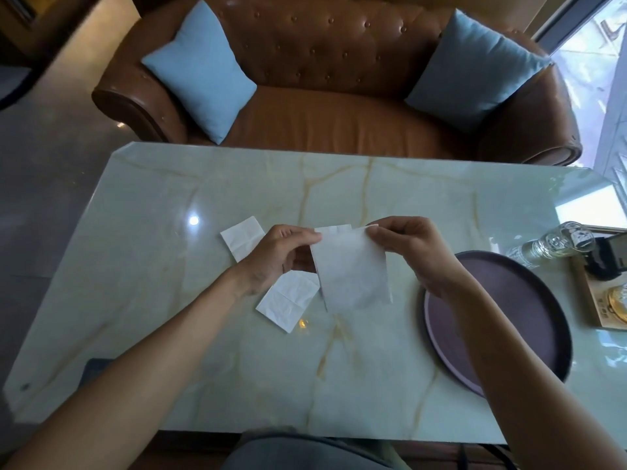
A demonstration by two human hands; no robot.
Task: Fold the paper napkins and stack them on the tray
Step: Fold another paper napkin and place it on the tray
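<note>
A white paper napkin (351,269) hangs in the air above the marble table (237,368). My left hand (276,256) pinches its upper left corner and my right hand (412,252) pinches its upper right corner. Two more white napkins lie flat on the table: one (241,239) left of my left hand, one (288,301) below it, partly hidden by my wrist. A round dark purple tray (529,320) sits at the right, with my right forearm crossing its left side. I see nothing lying on the tray.
A wooden board (597,300) with a glass bottle (556,245) and a black object (607,256) stands at the table's right edge. Behind the table is a brown leather sofa (339,106) with two blue cushions. A window is at the far right.
</note>
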